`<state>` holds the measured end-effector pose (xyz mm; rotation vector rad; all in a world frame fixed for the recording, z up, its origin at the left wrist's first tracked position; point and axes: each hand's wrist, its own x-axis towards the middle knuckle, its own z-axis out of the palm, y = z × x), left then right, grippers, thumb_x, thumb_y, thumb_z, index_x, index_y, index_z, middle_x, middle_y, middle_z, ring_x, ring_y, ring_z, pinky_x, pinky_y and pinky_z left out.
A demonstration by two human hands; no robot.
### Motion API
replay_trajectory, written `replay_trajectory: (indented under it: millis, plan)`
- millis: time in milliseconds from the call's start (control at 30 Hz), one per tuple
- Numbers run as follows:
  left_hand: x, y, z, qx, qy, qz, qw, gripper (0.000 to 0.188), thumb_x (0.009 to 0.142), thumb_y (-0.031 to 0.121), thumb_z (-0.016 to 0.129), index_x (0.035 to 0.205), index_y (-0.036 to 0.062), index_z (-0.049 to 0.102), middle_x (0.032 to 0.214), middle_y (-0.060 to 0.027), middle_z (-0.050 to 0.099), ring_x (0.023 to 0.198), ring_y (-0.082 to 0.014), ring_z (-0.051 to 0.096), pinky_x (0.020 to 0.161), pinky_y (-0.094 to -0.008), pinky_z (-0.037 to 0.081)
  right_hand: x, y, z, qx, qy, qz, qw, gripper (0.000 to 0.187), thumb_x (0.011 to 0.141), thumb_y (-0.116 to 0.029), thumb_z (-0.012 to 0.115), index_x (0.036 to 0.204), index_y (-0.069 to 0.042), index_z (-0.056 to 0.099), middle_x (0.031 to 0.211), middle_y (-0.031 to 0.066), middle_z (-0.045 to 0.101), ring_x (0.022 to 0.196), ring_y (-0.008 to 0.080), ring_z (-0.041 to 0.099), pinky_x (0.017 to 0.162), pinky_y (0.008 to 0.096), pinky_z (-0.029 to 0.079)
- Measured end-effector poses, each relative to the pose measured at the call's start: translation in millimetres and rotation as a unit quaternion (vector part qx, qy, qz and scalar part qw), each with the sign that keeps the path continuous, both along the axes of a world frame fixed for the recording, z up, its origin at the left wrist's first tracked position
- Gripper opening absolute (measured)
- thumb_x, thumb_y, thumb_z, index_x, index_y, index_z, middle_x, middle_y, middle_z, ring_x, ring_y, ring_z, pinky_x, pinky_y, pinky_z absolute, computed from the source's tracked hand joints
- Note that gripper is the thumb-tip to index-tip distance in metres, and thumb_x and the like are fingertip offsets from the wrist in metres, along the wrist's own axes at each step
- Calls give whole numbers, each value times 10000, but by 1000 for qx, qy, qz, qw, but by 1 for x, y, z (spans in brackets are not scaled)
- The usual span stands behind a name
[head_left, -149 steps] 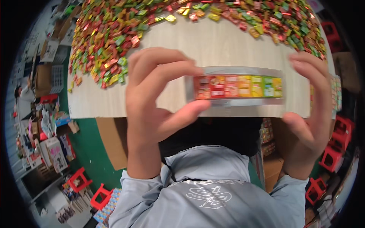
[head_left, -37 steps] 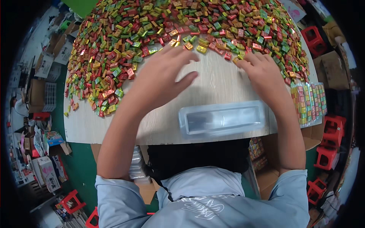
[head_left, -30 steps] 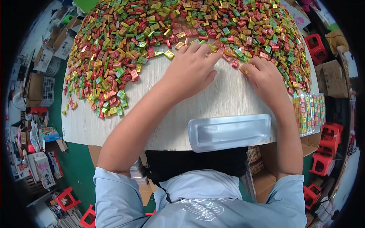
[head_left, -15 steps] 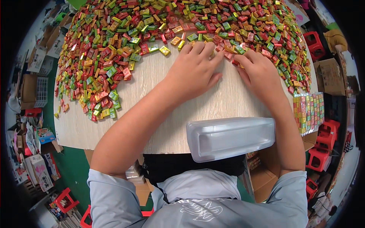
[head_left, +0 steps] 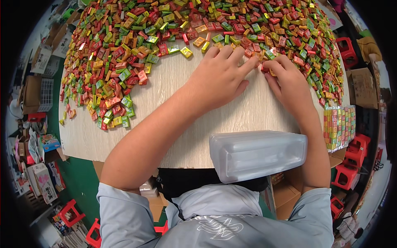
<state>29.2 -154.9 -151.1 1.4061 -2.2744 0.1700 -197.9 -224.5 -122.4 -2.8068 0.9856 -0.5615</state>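
Small wrapped sweets [head_left: 124, 49] in shiny red, yellow, green and orange make a wide pile over the far part of the table. My left hand [head_left: 225, 76] lies palm down at the pile's near edge, its fingers a little apart and its thumb held away. Beside it, my right hand [head_left: 287, 80] has thumb and fingers bent round a small orange-and-red wrapped sweet [head_left: 272, 72]. Its fingertips come close to my left forefinger. What lies beneath both palms is hidden.
A stack of clear plastic trays [head_left: 264, 155] sits at the table's front edge, between my forearms. Right of my right forearm is a flat clear pack of sweets [head_left: 339, 127]. Red stools [head_left: 346, 175] and cardboard boxes [head_left: 362, 87] stand beyond the pale wooden table [head_left: 173, 138].
The whole view has shifted slightly. My right fingers have curled further, and an orange-and-red sweet now shows between them. My left hand stays at the pile's edge.
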Motion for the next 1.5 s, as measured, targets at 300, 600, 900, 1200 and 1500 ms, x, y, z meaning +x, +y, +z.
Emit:
replay_trajectory:
  millis: [300,600,900,1200,1500]
  plan:
    - [-1,-4,-6,-11,27,-2,1000,561,882,289,740,1420,183,622,1243,-107,565,1145,-301,539,994,-449,435,5,4,0,24,8,-21,999,154,961,-106,705,1097,-45,668,1081,115,626,907,318,686,780,419,553]
    - [-3,-7,-11,-32,31,4,999,540,883,340,723,1390,168,647,1221,-103,588,1161,-288,545,1011,-462,420,14,2,-6,7,-2,-18,1000,202,938,-77,673,1130,-29,632,1061,127,615,964,319,670,813,410,539]
    - [-6,-6,-9,-34,33,-4,999,433,874,370,721,1244,146,698,1195,-87,607,1160,-279,558,981,-466,431,8,2,-7,-18,22,-60,998,224,931,-81,672,1151,-48,652,1077,122,634,954,320,676,845,426,536]
    - [3,12,6,15,27,-57,998,351,860,303,755,1170,144,711,1114,-80,621,1093,-271,612,905,-443,471,4,10,-1,48,6,15,999,248,911,-62,695,1154,-30,657,1104,140,616,997,339,638,861,421,525]
    - [13,14,22,59,66,-30,996,499,861,269,775,1285,66,605,1061,-111,621,1030,-314,641,944,-435,504,-2,10,7,97,12,69,993,304,892,-66,719,1182,-29,637,1174,153,591,1029,350,623,892,414,518]
